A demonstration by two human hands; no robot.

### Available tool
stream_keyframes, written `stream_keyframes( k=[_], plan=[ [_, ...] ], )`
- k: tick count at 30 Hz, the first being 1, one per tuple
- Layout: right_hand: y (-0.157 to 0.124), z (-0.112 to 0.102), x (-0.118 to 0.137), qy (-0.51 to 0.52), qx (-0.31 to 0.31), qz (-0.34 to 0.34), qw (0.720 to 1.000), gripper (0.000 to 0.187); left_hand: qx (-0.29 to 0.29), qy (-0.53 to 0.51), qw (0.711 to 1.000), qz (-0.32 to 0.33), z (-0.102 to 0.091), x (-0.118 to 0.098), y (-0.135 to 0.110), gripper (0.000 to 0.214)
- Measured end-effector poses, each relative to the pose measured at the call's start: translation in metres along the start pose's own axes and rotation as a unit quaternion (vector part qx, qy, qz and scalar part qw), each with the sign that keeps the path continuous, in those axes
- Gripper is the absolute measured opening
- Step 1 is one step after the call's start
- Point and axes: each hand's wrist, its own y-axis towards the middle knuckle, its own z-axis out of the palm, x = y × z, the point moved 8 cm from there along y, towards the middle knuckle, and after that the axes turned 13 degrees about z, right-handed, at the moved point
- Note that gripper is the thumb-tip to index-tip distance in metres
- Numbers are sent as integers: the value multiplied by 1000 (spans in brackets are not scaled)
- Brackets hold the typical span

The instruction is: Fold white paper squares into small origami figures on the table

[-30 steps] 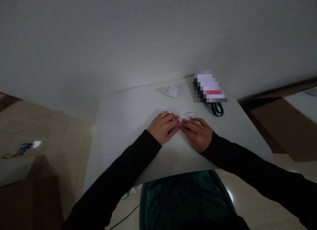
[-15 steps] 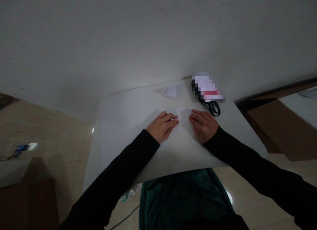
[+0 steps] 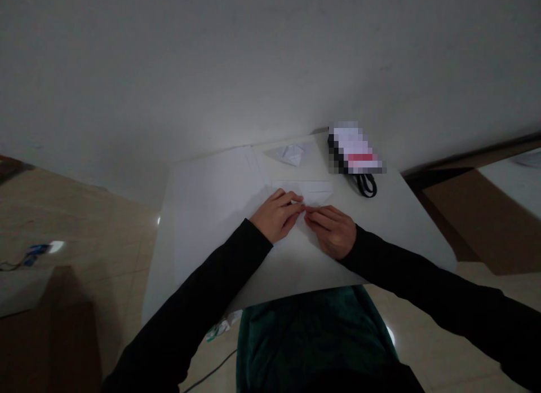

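- white folded paper, a flat, wide triangle, lying on the table at 12 o'clock from the body
- left hand and right hand closed, fingertips pinching the paper's near tip

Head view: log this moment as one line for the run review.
left hand: pinching folded white paper | right hand: pinching same paper | nearby: folded paper shape, blurred packet
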Motion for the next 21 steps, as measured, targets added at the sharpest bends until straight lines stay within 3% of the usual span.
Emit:
stream_keyframes(
  k=[6,12,16,21],
  plan=[
    [1,4,4,26,18,2,1000,23,3,-3,1000,-5,2,-1,1,24],
    [4,5,-51,84,-14,117,990,27,55,28,997,-56,4,0,-11,41],
    [6,11,-66,111,-3,120,986,25,69,-32,996,-41,-7,8,-22,65],
    [7,8,-67,161,-26,118,979,25,47,-56,996,-59,-26,27,-29,62]
  ],
)
